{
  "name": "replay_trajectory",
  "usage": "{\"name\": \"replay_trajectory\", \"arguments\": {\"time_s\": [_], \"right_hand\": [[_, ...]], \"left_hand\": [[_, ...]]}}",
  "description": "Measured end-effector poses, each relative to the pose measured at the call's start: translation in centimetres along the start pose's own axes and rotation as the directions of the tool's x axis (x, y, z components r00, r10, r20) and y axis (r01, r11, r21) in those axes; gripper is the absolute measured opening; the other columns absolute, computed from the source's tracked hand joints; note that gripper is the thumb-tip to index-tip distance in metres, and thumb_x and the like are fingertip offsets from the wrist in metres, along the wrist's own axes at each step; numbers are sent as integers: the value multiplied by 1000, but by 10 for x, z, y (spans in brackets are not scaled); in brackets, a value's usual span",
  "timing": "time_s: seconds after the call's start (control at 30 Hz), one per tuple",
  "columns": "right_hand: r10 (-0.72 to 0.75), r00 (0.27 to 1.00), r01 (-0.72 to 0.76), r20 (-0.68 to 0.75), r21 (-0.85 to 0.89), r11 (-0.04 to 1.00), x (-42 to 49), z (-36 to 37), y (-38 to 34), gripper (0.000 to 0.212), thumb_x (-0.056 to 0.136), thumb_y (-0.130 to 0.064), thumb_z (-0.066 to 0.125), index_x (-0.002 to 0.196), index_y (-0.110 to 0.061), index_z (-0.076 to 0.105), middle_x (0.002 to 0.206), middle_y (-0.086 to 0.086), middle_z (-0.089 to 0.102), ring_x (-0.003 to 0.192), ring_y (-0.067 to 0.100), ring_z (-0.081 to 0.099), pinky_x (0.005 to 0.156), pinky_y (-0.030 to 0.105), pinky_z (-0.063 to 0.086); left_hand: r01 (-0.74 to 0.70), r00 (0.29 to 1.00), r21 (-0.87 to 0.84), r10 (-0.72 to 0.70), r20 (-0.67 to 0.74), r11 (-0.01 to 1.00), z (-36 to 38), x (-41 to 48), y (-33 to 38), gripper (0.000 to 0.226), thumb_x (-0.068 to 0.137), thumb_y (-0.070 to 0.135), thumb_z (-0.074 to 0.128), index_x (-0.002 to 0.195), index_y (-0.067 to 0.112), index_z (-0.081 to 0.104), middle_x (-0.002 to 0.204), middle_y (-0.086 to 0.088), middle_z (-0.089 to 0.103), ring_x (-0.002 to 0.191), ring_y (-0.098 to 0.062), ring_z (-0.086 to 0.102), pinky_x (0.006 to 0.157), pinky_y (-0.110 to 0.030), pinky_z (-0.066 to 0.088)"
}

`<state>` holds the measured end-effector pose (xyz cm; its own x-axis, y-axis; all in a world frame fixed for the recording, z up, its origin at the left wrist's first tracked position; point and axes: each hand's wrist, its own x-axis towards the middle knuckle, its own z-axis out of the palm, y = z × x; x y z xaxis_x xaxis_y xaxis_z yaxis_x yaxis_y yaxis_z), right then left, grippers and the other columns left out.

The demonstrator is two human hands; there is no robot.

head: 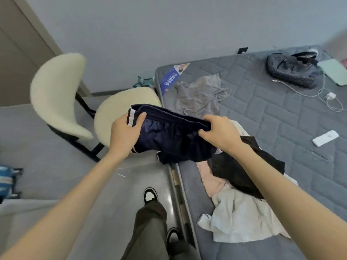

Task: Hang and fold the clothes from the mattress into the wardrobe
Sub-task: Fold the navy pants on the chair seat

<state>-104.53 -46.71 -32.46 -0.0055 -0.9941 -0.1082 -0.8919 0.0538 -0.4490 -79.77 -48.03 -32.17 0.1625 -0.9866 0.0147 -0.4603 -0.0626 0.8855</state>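
Hands, left [124, 133] and right [218, 132], grip navy shorts [172, 139] stretched between them above mattress [272, 117] edge.

Bare forearms run from the left grip [124, 132] and the right grip [219, 134] to the lower edge of the view. The legs wear loose, wide trousers of dull olive-brown cloth [150, 228], creased near the hem. The feet wear low black-and-white sneakers: the forward sneaker [150, 194] has a white toe panel framed in black, and the nearer sneaker [173, 234] looks mostly black.
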Motion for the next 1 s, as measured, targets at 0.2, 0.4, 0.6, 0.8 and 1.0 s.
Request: {"name": "replay_trajectory", "arguments": {"time_s": [0.2,0.4,0.6,0.8,1.0], "right_hand": [[-155,984,171,-91,210,963,-13,-29,-124,19,82,-29,61,97,-20,54,85,0,66,78,24,58,65,33,44],[-184,973,114,142,396,911,-25,-17,-217,14,74,-24,75,79,-18,65,78,2,67,71,15,63,63,26,51],[-135,935,-78,328,562,823,-58,31,-290,13,79,-20,74,85,-12,67,80,2,67,75,19,64,66,32,53],[-170,862,-291,478,740,607,-102,65,-367,26,85,-7,65,109,3,63,99,16,67,84,26,65,72,34,52],[-386,803,-14,455,661,750,-152,87,-409,22,82,-16,69,100,-4,70,100,16,72,94,30,69,89,47,54]], "left_hand": [[68,948,-74,-88,-305,995,-124,-44,13,26,91,34,61,71,19,54,68,9,55,72,-15,53,68,-29,42],[187,916,20,-167,-364,982,-222,-95,-12,34,88,35,64,70,6,63,66,-11,62,59,-7,57,59,-23,43],[353,886,24,-326,-330,935,-288,-145,-33,12,86,26,68,75,24,65,71,11,63,69,-7,58,65,-23,41],[513,810,-330,-574,-118,792,-332,-171,-39,6,83,16,69,79,15,65,64,-1,63,52,-12,60,52,-22,51],[547,807,-417,-589,32,726,-356,-190,-46,12,90,9,62,101,9,66,81,-5,71,66,-13,69,54,-27,56]]}}
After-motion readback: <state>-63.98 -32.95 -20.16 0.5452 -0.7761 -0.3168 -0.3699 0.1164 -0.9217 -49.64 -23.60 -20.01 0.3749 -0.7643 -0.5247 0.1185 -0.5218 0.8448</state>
